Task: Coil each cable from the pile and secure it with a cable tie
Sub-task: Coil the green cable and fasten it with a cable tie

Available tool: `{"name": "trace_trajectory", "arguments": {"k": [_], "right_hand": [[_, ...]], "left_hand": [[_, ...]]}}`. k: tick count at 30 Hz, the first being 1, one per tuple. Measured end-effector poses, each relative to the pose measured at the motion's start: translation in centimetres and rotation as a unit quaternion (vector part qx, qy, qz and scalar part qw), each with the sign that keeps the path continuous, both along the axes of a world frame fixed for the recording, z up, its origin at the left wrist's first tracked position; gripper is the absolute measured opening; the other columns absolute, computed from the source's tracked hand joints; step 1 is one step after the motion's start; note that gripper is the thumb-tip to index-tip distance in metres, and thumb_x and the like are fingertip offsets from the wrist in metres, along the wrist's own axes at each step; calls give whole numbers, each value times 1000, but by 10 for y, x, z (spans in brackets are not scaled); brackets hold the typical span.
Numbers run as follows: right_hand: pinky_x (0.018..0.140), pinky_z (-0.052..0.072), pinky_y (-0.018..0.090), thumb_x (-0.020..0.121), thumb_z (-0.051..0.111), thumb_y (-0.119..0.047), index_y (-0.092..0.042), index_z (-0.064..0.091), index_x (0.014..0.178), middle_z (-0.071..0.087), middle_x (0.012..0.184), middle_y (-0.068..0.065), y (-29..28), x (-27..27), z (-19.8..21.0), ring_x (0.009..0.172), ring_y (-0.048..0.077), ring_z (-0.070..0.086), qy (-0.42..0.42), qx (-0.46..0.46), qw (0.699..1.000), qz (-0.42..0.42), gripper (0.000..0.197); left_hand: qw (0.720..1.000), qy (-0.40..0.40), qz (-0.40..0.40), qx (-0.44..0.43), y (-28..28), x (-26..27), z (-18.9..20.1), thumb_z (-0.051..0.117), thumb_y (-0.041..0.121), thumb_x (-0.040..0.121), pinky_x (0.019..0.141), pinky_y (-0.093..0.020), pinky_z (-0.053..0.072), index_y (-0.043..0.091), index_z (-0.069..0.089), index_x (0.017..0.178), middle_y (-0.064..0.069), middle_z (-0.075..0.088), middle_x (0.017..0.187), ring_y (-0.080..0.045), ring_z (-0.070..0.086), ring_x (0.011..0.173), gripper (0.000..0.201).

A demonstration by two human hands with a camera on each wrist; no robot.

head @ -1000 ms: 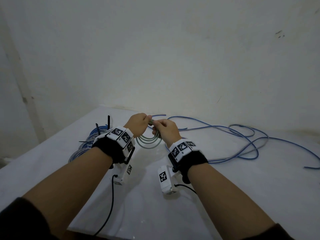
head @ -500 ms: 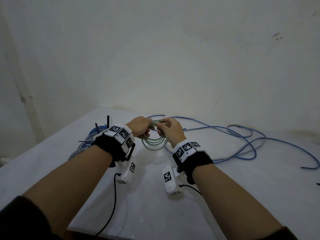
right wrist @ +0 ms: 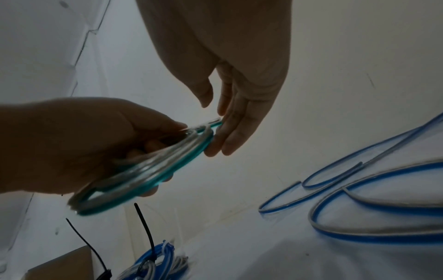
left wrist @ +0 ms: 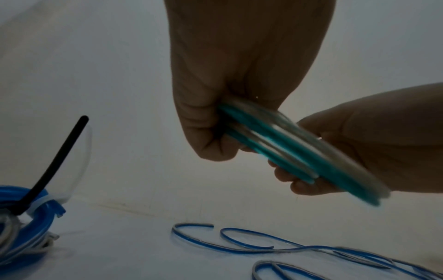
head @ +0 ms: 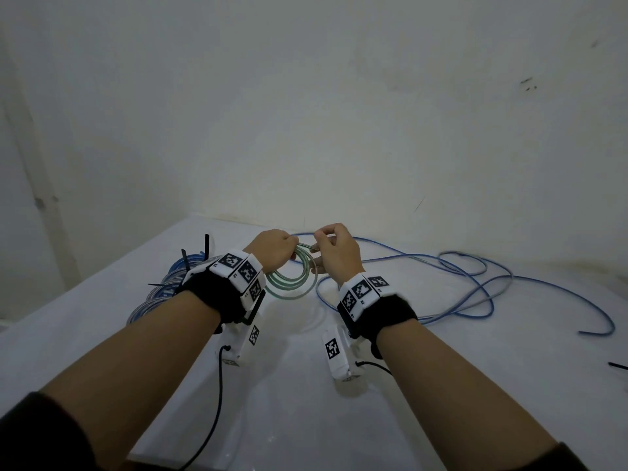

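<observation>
A small green and clear cable coil (head: 289,283) hangs above the table between my hands. My left hand (head: 275,248) grips its near-left side, the fingers curled round the loops (left wrist: 287,144). My right hand (head: 334,249) is at the far side of the coil. In the right wrist view its fingers (right wrist: 230,132) lie fairly straight against the coil's edge (right wrist: 148,176) and the loose cable end, with the thumb held apart. Loose blue cables (head: 475,287) sprawl on the table to the right.
Blue coils (head: 170,283) bound with ties lie at the left, black tie tails (head: 206,244) sticking up. One black cable tie (head: 616,365) lies at the right edge. The white table (head: 306,402) meets a plain wall close behind my hands.
Both hands have moved a little away from me with the green coil. My right hand has let go its pinch and now lies straight-fingered against the coil's edge.
</observation>
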State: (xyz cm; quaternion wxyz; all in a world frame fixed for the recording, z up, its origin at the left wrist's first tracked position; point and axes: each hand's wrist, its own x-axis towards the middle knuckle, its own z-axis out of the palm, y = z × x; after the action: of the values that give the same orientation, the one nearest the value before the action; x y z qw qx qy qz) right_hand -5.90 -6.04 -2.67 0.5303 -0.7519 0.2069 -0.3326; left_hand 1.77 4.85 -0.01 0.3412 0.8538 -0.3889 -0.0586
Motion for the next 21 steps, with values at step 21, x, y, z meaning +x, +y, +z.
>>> {"name": "trace_trajectory", "arguments": {"k": [21], "right_hand": [[53,45,30,96,51,-19,-3,58,88,60,68,10,-118,-159,19,42,10,48,2,-59,992,-108,19]], "left_hand": [[880,398,-224,-129,-139,-135,17,31,21,103,47,-21,45,5,49,78,-2,40,57,-6,45,34,34]]}}
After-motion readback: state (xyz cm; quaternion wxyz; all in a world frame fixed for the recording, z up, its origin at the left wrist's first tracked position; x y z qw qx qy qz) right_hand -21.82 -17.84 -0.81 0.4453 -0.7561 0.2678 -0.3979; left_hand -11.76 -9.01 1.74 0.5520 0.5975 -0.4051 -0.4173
